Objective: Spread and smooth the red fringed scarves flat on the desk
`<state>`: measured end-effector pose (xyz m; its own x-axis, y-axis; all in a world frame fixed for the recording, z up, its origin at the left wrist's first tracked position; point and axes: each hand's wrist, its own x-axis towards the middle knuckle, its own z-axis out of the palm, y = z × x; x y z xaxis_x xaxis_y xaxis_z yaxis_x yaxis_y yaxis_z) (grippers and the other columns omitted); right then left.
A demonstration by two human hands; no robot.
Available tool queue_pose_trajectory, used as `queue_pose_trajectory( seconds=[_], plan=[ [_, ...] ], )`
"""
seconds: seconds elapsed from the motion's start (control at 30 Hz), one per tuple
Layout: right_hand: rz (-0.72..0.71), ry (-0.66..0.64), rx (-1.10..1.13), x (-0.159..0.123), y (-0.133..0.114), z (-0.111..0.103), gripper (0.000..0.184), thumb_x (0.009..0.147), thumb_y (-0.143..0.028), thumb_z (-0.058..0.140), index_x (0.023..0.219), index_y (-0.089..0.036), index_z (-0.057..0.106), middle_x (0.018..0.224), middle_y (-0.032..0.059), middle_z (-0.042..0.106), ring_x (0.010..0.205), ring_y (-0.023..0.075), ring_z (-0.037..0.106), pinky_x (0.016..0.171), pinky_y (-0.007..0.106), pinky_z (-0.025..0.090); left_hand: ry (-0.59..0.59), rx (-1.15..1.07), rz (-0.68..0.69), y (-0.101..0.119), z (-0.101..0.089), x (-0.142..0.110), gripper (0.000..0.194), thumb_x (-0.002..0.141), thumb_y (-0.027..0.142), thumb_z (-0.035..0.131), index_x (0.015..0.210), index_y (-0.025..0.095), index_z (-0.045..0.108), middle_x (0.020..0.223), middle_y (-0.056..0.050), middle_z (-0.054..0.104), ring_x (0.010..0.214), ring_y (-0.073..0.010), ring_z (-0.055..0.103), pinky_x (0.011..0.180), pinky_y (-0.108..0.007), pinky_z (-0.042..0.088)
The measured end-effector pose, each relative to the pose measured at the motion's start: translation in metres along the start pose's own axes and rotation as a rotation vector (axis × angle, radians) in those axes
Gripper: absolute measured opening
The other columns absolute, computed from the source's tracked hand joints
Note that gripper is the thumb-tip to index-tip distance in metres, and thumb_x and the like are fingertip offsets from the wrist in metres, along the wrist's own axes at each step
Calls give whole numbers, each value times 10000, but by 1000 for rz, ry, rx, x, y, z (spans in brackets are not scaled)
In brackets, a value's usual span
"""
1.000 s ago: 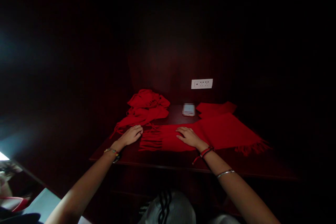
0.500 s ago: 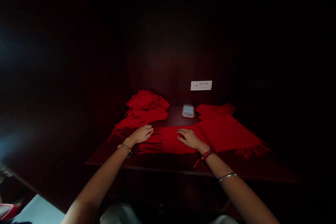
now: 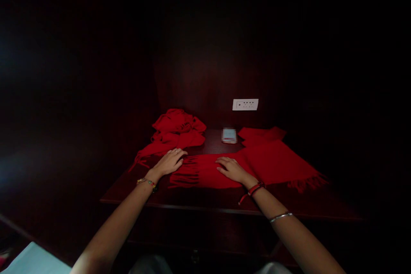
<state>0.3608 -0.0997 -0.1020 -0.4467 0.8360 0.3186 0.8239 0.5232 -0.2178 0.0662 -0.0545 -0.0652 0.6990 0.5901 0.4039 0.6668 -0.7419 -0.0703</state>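
A red fringed scarf [image 3: 210, 174] lies spread over the dark table, its tasselled end toward the left and the rest reaching right. On its flat part rests my right hand [image 3: 231, 168], palm down with the fingers stretched out. At the back corner of the left fringe is my left hand [image 3: 169, 162], fingers extended and slightly bent; whether its fingertips touch the tassels I cannot tell. Just behind that hand a second heap of red scarf cloth [image 3: 176, 130] lies crumpled. Neither hand grips anything visible.
A phone-like object with a blurred screen [image 3: 229, 135] lies at the back of the dark table [image 3: 205, 205]. A white power socket [image 3: 245, 104] is set in the back wall. Dark panels stand left and right. Something pale blue [image 3: 37, 261] shows at lower left.
My left hand has shifted slightly left and its fingers have straightened from a more curled pose. My right hand stays on the scarf. The view has moved a little.
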Motion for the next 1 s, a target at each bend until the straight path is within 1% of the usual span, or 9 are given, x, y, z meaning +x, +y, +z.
queue_pose_trajectory(
  seconds=[0.13, 0.27, 0.4, 0.5, 0.67, 0.8, 0.9, 1.0],
  plan=[
    [-2, -9, -13, 0, -1, -2, 365, 843, -352, 355, 1140, -194, 497, 1175, 89, 505, 1107, 188, 412, 901, 356, 316, -85, -22, 93, 3, 7, 1, 342, 804, 184, 373, 1126, 255, 463, 1112, -32, 482, 1003, -163, 439, 886, -325, 323],
    [10, -15, -13, 0, -1, -1, 363, 841, -351, 359, 1141, -198, 495, 1181, 85, 501, 1108, 192, 407, 898, 364, 314, -125, -51, 93, 0, 11, 0, 339, 812, 170, 351, 1105, 274, 484, 1125, -20, 475, 1017, -155, 429, 885, -317, 323],
    [15, -7, -1, 0, 0, 0, 364, 841, -350, 357, 1140, -198, 496, 1180, 80, 502, 1102, 194, 412, 899, 362, 312, -149, -80, 104, -1, 11, 1, 318, 800, 153, 351, 1072, 253, 484, 1102, -17, 484, 1003, -152, 430, 877, -303, 324],
    [12, -6, 3, -2, 1, -1, 361, 842, -348, 352, 1138, -202, 498, 1171, 78, 509, 1099, 193, 414, 902, 362, 309, -140, -83, 109, 2, 9, 1, 278, 789, 146, 356, 1024, 226, 482, 1053, -19, 501, 963, -153, 443, 850, -292, 332],
    [4, -1, -6, -4, 2, -2, 353, 840, -343, 360, 1124, -193, 507, 1159, 77, 513, 1078, 192, 428, 898, 352, 313, -119, -2, 94, 3, 10, 1, 177, 809, 187, 335, 866, 188, 502, 875, -32, 514, 821, -156, 468, 762, -288, 353],
    [8, -3, -8, -4, 0, -5, 340, 837, -321, 374, 1114, -182, 512, 1144, 80, 518, 1068, 185, 434, 886, 339, 322, -94, 61, 71, -3, 13, -2, 219, 836, 233, 308, 821, 185, 522, 842, -36, 510, 791, -158, 465, 735, -290, 351],
    [12, 1, -7, -4, -3, -6, 335, 836, -322, 380, 1113, -188, 513, 1142, 79, 521, 1065, 188, 437, 883, 344, 322, -65, 70, 60, -5, 12, -2, 259, 846, 251, 301, 769, 183, 538, 828, -39, 519, 787, -160, 465, 750, -300, 350],
    [5, 12, -2, -4, -3, -6, 330, 837, -320, 382, 1106, -185, 518, 1139, 83, 523, 1058, 193, 443, 871, 352, 333, 10, 42, 36, 0, 8, 1, 265, 849, 241, 295, 783, 174, 542, 855, -50, 525, 831, -169, 466, 800, -316, 344]
  ],
)
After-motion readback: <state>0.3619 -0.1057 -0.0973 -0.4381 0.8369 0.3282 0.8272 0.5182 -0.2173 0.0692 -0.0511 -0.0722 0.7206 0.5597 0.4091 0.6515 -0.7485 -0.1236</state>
